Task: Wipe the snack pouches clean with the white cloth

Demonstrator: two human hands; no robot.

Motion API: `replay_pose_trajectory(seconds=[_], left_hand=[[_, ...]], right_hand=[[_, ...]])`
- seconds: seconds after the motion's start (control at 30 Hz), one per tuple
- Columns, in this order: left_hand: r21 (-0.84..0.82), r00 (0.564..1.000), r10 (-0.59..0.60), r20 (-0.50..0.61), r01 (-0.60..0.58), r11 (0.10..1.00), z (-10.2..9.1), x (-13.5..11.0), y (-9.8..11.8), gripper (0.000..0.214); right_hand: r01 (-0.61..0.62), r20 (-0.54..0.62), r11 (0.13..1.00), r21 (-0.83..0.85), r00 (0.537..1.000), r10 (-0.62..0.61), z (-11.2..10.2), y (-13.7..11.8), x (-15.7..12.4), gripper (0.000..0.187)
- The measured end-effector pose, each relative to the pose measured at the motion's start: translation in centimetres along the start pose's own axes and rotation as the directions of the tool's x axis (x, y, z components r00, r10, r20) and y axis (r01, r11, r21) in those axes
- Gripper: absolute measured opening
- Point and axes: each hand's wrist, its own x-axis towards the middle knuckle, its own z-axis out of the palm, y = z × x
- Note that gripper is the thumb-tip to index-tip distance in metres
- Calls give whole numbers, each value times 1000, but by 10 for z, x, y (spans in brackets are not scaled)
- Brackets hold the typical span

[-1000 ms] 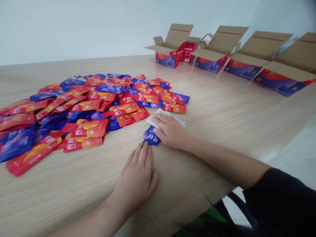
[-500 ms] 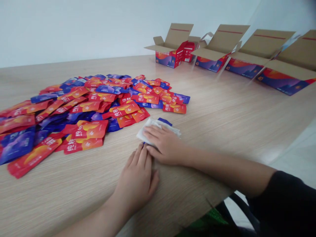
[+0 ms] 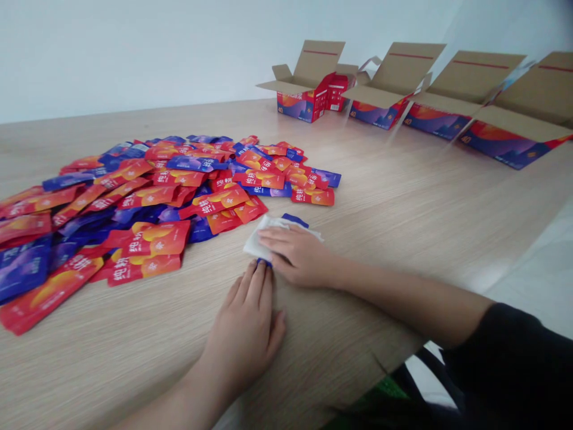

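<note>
A blue pouch lies flat on the table, mostly covered by a folded white wipe. My right hand is laid over the wipe, fingers together, holding it down against the pouch. At the pouch's near end, the fingertips of my left hand press on its edge. That hand rests flat, fingers stretched out and the thumb apart. Just beyond, on the left, spreads a heap of red and blue pouches. Most of the blue pouch's surface is hidden.
Several open cardboard boxes stand along the back right of the wooden table, among them a left one and a right one, flaps raised. A smaller red box sits behind the left one. The table's front edge runs below my right forearm.
My right hand and the wipe have shifted slightly over the blue pouch, showing a little more of its near end. The view has moved slightly. My left hand stays at the pouch's edge.
</note>
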Motion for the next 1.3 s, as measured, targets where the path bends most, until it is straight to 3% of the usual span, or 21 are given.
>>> replay_pose_trajectory(seconds=[0.13,0.27,0.33,0.5,0.67,0.73,0.87,1.03,1.1,1.23,1.3], left_hand=[[28,1000,27,-14,-27,999,-1,1,0,57],[35,1000,24,-11,-24,999,-2,2,0,55],[36,1000,11,1,-11,999,-3,2,-1,55],[40,1000,14,10,-14,999,-3,2,0,57],[23,1000,12,19,-12,1000,-3,2,1,55],[25,1000,9,18,-9,1000,-4,2,0,56],[28,1000,20,11,-21,999,-4,2,0,57],[28,1000,9,15,-9,1000,-3,2,-1,57],[31,1000,6,11,-7,999,-3,1,-1,57],[40,1000,18,12,-19,999,-2,1,0,58],[36,1000,18,16,-19,999,-2,1,0,58]], right_hand=[[-230,-110,971,-70,969,222,-2,10,1,48],[-5,-2,999,-42,1000,5,1,-3,-2,50],[46,24,999,2,999,-46,0,-3,-1,46],[-212,-97,974,-82,974,204,-3,7,0,48],[32,20,999,-3,999,-32,0,-6,-2,47],[-10,-1,1000,18,1000,10,-1,-1,0,43],[-229,-105,972,-58,969,222,-3,10,2,46],[40,30,999,-6,999,-40,-3,-2,-1,45],[-4,2,1000,-4,1000,4,-4,3,0,43],[-230,-119,969,-90,968,219,-3,14,1,46],[-153,-88,982,-107,986,144,-2,7,0,48]])
